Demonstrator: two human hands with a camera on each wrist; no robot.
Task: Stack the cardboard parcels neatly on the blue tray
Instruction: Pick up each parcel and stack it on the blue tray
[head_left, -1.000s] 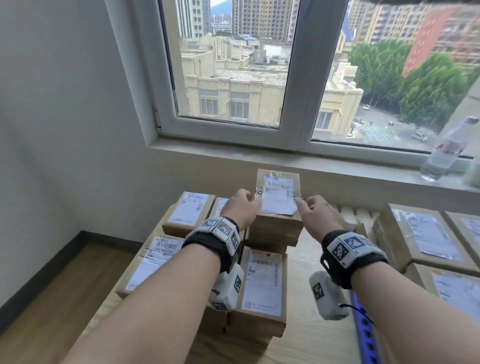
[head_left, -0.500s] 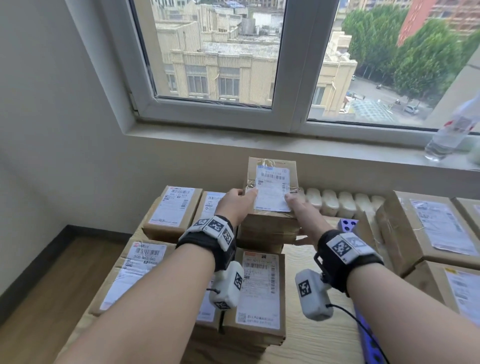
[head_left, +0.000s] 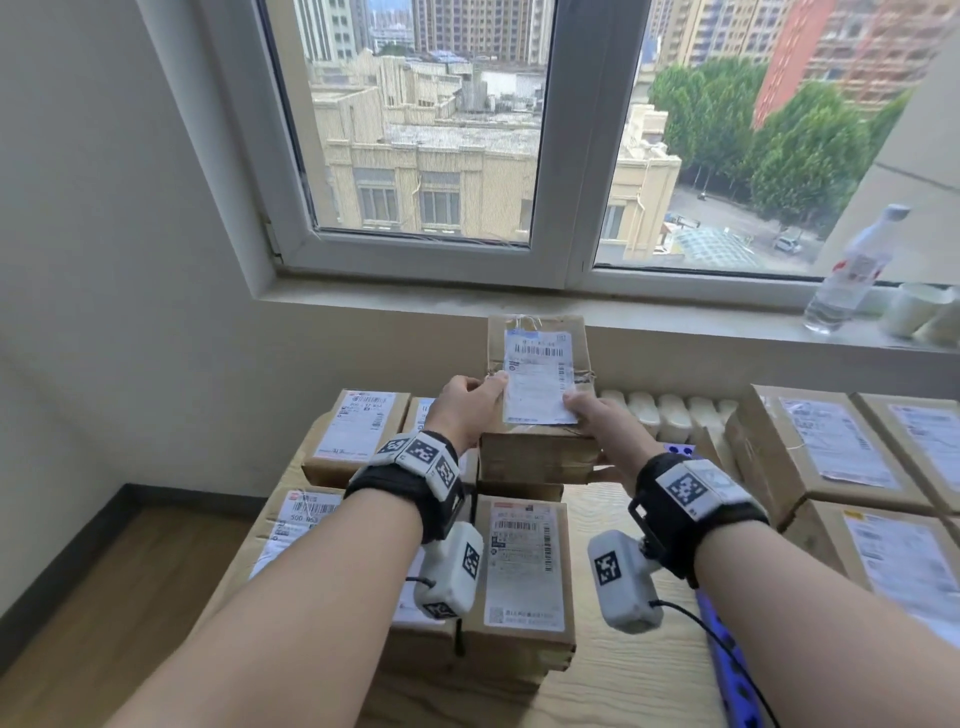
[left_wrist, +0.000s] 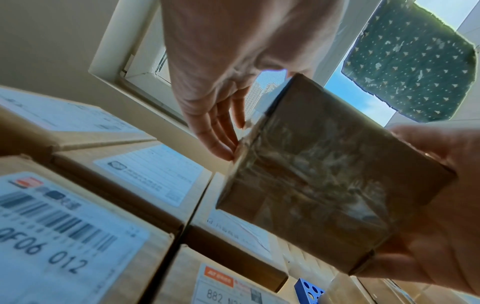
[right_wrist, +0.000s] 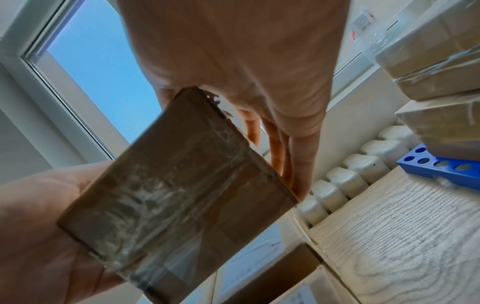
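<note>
head view: labelled parcels (head_left: 524, 564) packed nearest. beyond, left hand (head_left: 465, 410) and right hand (head_left: 597, 423) clamp a taped parcel (head_left: 540, 395) in the air above them. risk: slick tape slips, parcel lands crooked.

Held parcel (head_left: 537, 395): above the wooden table (head_left: 634, 670), between left hand (head_left: 465, 410) and right hand (head_left: 602, 426), over the parcels at the table's left side. Left group of parcels (head_left: 524, 566): along the left edge. Right group of parcels (head_left: 810, 447): on the blue tray (head_left: 727, 660) at the right edge. Radiator (head_left: 670, 415): behind the far edge. Bottle (head_left: 852, 270): on the windowsill (head_left: 415, 299), far right.
</note>
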